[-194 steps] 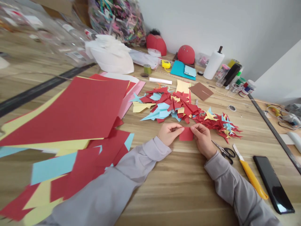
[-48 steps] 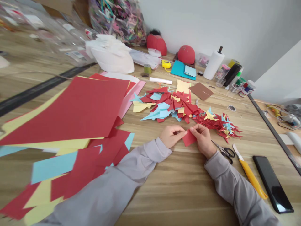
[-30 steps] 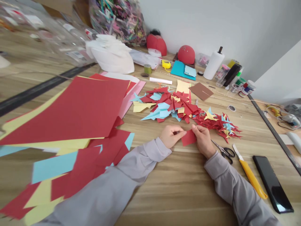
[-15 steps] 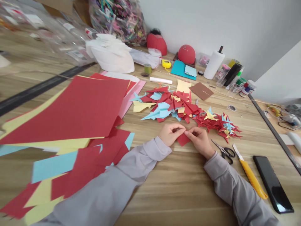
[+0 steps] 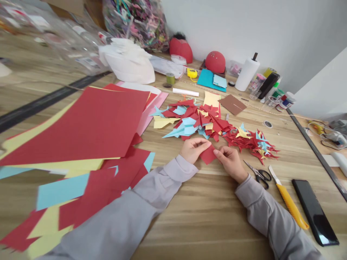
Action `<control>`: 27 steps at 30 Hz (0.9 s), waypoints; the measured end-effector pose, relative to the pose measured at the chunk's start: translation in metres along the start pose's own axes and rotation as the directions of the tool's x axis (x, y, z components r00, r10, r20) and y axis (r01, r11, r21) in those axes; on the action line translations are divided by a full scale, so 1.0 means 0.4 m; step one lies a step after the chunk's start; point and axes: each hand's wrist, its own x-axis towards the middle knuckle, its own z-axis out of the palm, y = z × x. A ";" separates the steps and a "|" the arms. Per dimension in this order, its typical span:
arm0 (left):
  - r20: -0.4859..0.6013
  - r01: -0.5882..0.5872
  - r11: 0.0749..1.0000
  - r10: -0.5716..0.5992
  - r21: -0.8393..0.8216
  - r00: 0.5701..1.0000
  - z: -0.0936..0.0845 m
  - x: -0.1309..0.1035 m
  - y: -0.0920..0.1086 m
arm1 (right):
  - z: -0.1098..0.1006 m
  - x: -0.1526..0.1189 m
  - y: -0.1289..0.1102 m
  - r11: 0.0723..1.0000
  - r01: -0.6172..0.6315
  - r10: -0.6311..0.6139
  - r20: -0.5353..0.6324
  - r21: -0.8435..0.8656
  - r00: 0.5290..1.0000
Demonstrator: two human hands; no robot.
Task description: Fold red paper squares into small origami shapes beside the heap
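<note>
A small red paper piece is held between my hands, just above the wooden table. My left hand pinches its upper left corner with thumb and forefinger. On the other side, my right hand grips the right corner between thumb and fingers. Beyond my hands lies a heap of folded red, blue and yellow paper pieces. Smaller spiky folded pieces spread to the right of that heap.
Large red sheets and paper offcuts cover the left side. Scissors, a yellow-handled knife and a black phone-like object lie at right. Behind are blue paper, a tape measure and brown card.
The red paper has shifted slightly left and up, and more of it shows between my hands. My fingertips are farther apart, the left ones moved a little left.
</note>
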 end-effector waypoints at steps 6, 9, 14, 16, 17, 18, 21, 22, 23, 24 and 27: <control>0.016 -0.041 0.998 0.041 0.047 0.999 -0.003 -0.001 0.008 | -0.001 -0.002 -0.003 1.000 0.001 -0.002 0.030 0.019 1.000; 0.015 -0.036 0.999 0.035 0.040 0.999 -0.004 -0.001 0.008 | 0.000 -0.001 -0.002 1.000 0.005 -0.006 0.040 0.021 0.999; 0.019 -0.002 1.000 0.002 0.007 1.000 0.004 -0.004 0.009 | -0.002 0.002 0.004 0.999 0.020 -0.019 -0.023 0.047 1.000; 0.060 0.012 1.000 -0.011 -0.018 0.998 0.007 -0.006 0.009 | -0.003 0.004 0.009 0.998 0.022 -0.018 -0.063 0.061 0.998; 0.088 0.031 0.999 -0.028 -0.038 0.996 0.008 -0.008 0.009 | -0.004 0.005 0.013 0.997 0.021 -0.015 -0.091 0.070 0.996; 0.116 0.059 0.996 -0.051 -0.062 0.992 0.009 -0.009 0.008 | -0.004 0.006 0.016 0.996 0.019 -0.009 -0.121 0.084 0.993; 0.174 0.154 0.978 -0.130 -0.138 0.976 0.011 -0.012 0.005 | -0.005 0.009 0.024 0.992 0.014 0.008 -0.180 0.122 0.984; 0.180 0.170 0.973 -0.141 -0.157 0.973 0.011 -0.013 0.004 | -0.005 0.010 0.026 0.992 0.015 0.009 -0.189 0.127 0.982; 0.184 0.176 0.969 -0.144 -0.171 0.972 0.011 -0.013 0.003 | -0.005 0.011 0.028 0.992 0.015 0.010 -0.194 0.129 0.981; 0.185 0.177 0.968 -0.144 -0.179 0.972 0.011 -0.013 0.002 | -0.005 0.012 0.030 0.991 0.013 0.013 -0.198 0.131 0.980; 0.184 0.171 0.967 -0.137 -0.186 0.973 0.012 -0.013 0.000 | -0.005 0.013 0.033 0.987 0.006 0.029 -0.215 0.160 0.976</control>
